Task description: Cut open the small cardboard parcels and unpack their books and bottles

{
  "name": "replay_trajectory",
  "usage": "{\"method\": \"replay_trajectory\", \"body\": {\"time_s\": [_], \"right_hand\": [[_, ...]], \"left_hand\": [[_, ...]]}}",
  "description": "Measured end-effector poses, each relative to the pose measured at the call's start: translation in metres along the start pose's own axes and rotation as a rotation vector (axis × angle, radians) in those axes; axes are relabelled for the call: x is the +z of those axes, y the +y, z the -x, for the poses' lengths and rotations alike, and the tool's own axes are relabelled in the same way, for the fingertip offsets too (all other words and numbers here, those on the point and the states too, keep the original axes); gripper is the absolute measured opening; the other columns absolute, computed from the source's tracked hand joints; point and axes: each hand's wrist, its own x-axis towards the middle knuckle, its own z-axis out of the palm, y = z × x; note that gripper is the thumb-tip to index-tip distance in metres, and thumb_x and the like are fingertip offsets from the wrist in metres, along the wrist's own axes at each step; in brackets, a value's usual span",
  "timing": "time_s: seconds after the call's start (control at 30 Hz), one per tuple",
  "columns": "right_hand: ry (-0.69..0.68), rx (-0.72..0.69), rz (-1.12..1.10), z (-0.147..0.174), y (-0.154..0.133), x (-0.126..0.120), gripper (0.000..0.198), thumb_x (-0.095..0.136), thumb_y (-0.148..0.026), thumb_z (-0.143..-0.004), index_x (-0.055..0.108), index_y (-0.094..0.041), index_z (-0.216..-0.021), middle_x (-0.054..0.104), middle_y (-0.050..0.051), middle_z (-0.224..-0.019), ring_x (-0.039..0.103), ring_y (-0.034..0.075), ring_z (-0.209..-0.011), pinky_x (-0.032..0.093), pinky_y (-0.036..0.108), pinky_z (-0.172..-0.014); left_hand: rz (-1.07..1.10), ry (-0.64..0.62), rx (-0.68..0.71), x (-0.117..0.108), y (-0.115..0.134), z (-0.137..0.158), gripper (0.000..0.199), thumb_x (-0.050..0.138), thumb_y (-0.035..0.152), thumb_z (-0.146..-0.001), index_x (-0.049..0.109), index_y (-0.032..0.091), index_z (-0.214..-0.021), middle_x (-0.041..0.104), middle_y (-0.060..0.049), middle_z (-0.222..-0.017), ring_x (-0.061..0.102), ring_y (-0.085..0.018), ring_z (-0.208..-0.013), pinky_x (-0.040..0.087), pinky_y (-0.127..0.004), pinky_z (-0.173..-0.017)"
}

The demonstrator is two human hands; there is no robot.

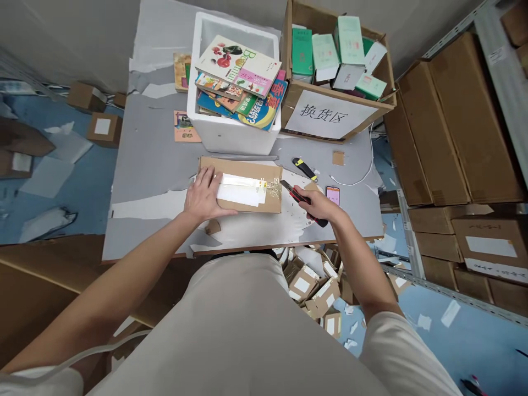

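Note:
A taped cardboard box point(241, 166) with a white label lies flat on the table in front of me. My left hand point(205, 195) rests over its left end, fingers spread and thumb along the near edge. In my right hand point(317, 204) is a red and black utility knife point(293, 193), its blade pointing at the box's taped right end. Whether the blade tip touches the box I cannot tell. Behind the knife lies a second utility knife point(304, 168), black and yellow. A phone point(333, 194) with a lit screen is just beyond my right hand.
Toward the back stand a white foam box point(235, 137) topped with books and a cardboard carton point(284, 110) of green and white boxes. A white cable point(363, 179) trails at right. Shelves with cartons point(437, 121) flank the table's right side; small boxes point(319, 297) litter the floor.

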Motion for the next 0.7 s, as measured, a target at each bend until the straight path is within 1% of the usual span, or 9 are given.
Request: {"method": "replay_trajectory", "body": {"time_s": [0.07,0.13,0.23,0.3,0.4,0.5,0.6,0.7], "right_hand": [[0.013,0.01,0.126,0.003,-0.009,-0.002,0.06,0.049,-0.02,-0.091,0.033,-0.023,-0.149,0.072,0.003,-0.088,0.062,0.012,-0.049,0.05,0.023,-0.056],[0.063,0.014,0.25,0.01,-0.021,0.003,0.059,0.046,-0.02,-0.091,0.033,-0.021,-0.149,0.073,0.005,-0.087,0.066,0.016,-0.06,0.05,0.025,-0.064],[0.117,0.021,0.39,0.025,-0.037,0.022,0.059,0.045,-0.018,-0.09,0.034,-0.017,-0.148,0.073,0.011,-0.099,0.067,0.025,-0.088,0.048,0.03,-0.076],[0.127,0.059,0.429,0.031,-0.043,0.037,0.06,0.045,-0.016,-0.089,0.034,-0.016,-0.148,0.071,0.015,-0.105,0.065,0.029,-0.098,0.046,0.032,-0.079],[0.148,0.127,0.445,0.033,-0.049,0.056,0.063,0.044,-0.013,-0.088,0.03,-0.013,-0.149,0.069,0.018,-0.105,0.064,0.031,-0.098,0.044,0.035,-0.082],[0.142,0.154,0.47,0.039,-0.052,0.071,0.064,0.043,-0.011,-0.087,0.029,-0.011,-0.149,0.068,0.019,-0.101,0.064,0.031,-0.094,0.044,0.037,-0.082],[0.144,0.176,0.478,0.053,-0.051,0.082,0.063,0.041,-0.011,-0.088,0.028,-0.012,-0.15,0.068,0.018,-0.099,0.065,0.029,-0.091,0.045,0.036,-0.081],[0.177,0.161,0.45,0.063,-0.044,0.088,0.062,0.039,-0.013,-0.09,0.027,-0.014,-0.15,0.068,0.017,-0.101,0.064,0.028,-0.091,0.044,0.034,-0.079]], "left_hand": [[-0.009,-0.018,0.001,-0.001,0.0,0.0,0.123,0.06,0.083,-0.055,0.021,0.015,-0.151,0.018,-0.019,-0.158,0.013,-0.041,-0.145,0.026,-0.054,-0.11],[-0.011,-0.033,-0.02,-0.001,0.001,-0.001,0.123,0.059,0.083,-0.056,0.02,0.015,-0.151,0.015,-0.019,-0.159,0.012,-0.041,-0.145,0.027,-0.054,-0.11],[0.004,-0.051,-0.04,0.0,0.001,-0.002,0.124,0.061,0.081,-0.055,0.02,0.014,-0.151,0.014,-0.02,-0.159,0.011,-0.041,-0.145,0.027,-0.053,-0.11],[0.019,-0.048,-0.029,0.0,0.001,-0.002,0.124,0.062,0.08,-0.055,0.021,0.013,-0.151,0.015,-0.02,-0.158,0.011,-0.041,-0.145,0.027,-0.053,-0.11],[0.039,-0.04,-0.022,0.001,0.001,-0.002,0.122,0.063,0.08,-0.056,0.023,0.013,-0.15,0.016,-0.019,-0.158,0.011,-0.042,-0.145,0.027,-0.053,-0.11],[0.05,-0.05,-0.039,0.001,0.0,-0.002,0.123,0.064,0.079,-0.054,0.023,0.013,-0.15,0.015,-0.019,-0.159,0.011,-0.043,-0.144,0.027,-0.054,-0.11],[0.046,-0.049,-0.036,0.002,-0.001,-0.002,0.124,0.064,0.079,-0.054,0.023,0.012,-0.15,0.015,-0.019,-0.159,0.011,-0.042,-0.145,0.027,-0.053,-0.111],[0.042,-0.035,-0.016,0.002,-0.001,-0.002,0.122,0.063,0.079,-0.055,0.024,0.012,-0.149,0.015,-0.019,-0.159,0.011,-0.04,-0.145,0.026,-0.051,-0.112]]}}
